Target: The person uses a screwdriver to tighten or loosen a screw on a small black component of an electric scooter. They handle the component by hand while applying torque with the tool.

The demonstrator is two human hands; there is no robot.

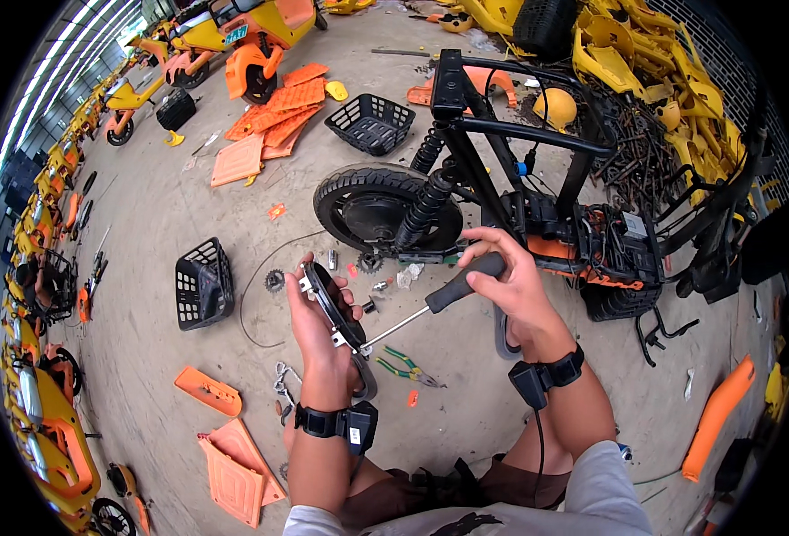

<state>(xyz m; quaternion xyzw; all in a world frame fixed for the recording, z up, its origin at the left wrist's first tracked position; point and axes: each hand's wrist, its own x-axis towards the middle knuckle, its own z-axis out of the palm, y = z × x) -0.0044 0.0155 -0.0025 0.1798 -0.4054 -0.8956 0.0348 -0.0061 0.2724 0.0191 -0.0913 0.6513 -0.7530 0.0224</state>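
Note:
My left hand (312, 338) is wrapped round a black, rounded part (332, 302) with silver metal tabs along its edge. I cannot make out what kind of part it is. In my right hand (521, 284) is a screwdriver (452, 291), gripped by its thick black handle, with some fingers lifted off it. Its shaft points down to the left, and the tip is at the part's lower metal tab. Just below the shaft, green-handled pliers (409, 368) lie on the floor. Small cogs (275, 281) and metal pieces are scattered beyond my hands.
A stripped scooter frame (492, 170) with its rear wheel (359, 210) stands ahead. Black baskets (205, 284) and orange panels (238, 469) lie about the concrete floor. Yellow body parts (609, 45) are heaped at the far right; scooters (55, 420) line the left.

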